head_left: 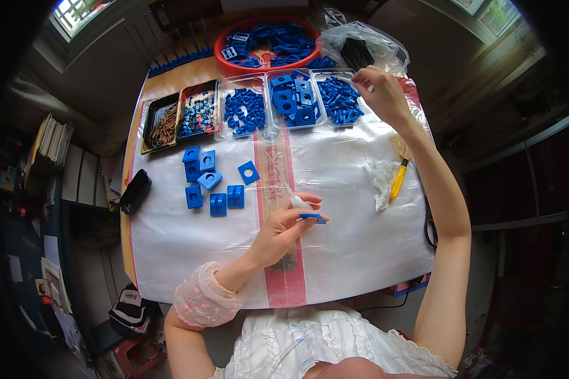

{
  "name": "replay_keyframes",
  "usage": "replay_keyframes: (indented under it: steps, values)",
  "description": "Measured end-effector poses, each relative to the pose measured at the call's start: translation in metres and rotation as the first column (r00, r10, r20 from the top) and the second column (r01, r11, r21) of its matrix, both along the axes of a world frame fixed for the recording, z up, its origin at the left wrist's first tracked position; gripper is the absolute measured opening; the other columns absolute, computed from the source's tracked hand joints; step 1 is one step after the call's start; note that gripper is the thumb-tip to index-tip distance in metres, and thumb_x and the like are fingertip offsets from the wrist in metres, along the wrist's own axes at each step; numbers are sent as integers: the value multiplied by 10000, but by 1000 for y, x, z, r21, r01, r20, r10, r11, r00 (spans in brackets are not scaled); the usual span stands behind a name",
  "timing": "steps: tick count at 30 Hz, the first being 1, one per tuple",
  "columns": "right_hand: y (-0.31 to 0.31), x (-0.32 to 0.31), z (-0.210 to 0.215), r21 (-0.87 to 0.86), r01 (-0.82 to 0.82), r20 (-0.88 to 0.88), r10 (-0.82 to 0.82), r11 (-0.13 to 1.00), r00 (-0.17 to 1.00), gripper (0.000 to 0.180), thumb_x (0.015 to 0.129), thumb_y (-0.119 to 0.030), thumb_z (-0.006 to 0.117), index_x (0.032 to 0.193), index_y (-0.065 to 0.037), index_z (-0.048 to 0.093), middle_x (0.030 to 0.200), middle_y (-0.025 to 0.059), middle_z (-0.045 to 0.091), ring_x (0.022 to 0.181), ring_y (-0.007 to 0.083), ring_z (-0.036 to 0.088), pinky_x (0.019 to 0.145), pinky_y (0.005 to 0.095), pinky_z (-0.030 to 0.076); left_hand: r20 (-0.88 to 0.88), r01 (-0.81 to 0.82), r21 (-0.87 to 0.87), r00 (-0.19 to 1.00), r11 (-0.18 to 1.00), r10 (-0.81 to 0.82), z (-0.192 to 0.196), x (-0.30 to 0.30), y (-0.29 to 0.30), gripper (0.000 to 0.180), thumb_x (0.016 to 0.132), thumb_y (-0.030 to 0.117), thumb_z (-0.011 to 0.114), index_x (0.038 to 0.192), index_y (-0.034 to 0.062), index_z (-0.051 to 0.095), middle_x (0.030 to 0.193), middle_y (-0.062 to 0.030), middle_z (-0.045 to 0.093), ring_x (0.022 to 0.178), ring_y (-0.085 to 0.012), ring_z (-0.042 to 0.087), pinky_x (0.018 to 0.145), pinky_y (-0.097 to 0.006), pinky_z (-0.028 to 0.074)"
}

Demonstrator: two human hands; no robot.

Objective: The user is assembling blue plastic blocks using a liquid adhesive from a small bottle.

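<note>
My left hand (277, 235) is closed over the middle of the table. In it are a small white squeeze bottle (300, 203) with a thin nozzle and a flat blue plastic piece (313, 218). My right hand (385, 95) reaches to the far right, its fingers curled at the edge of a clear tray (361, 117) of small blue parts (340, 101). Whether anything is between those fingers I cannot make out. Left of my left hand lies a blue square plate (248, 172) with a round hole, near several blue block pieces (193, 197).
Along the back stand a clear tray of holed blue plates (294, 101), another of small blue parts (245, 110), and black trays of hardware (199, 114) and screws (164, 126). Behind them is a red basin (220, 50). A yellow-handled tool (398, 180) lies right, a black case (136, 191) left.
</note>
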State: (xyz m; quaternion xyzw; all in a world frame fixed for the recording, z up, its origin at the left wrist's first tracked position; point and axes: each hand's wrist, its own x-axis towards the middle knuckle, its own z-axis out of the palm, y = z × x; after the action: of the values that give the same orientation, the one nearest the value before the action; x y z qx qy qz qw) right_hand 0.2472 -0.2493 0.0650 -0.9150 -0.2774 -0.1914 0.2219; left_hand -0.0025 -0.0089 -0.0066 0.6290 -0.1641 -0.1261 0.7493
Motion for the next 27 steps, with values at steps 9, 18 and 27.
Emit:
replay_keyframes:
  steps: [9,18,27]
  values:
    - [35,-168,-7,333,-193,-410,326,923,852,114,873,-86,676,945,2,670,888,104,648,748,194,672,645,303,530,-18,-31,-32,999,999,30,2,1,-1,168,970,59,563,1048,67,712,1248,-76,507,1164,-201,519,989,-323,438]
    - [49,-191,-51,686,37,-652,591,727,475,239,947,-167,636,1136,-23,650,1042,50,651,864,102,644,693,244,527,118,-56,68,992,996,48,-2,0,2,165,974,68,569,1047,83,716,1017,-20,561,877,-114,522,718,-248,407]
    - [46,-191,-54,734,-52,-572,658,677,490,308,902,-126,687,1195,-65,620,1076,7,616,965,90,593,785,264,509,83,-18,59,996,998,13,6,-3,4,146,953,76,594,1039,62,711,1106,-70,578,1062,-199,563,913,-302,425]
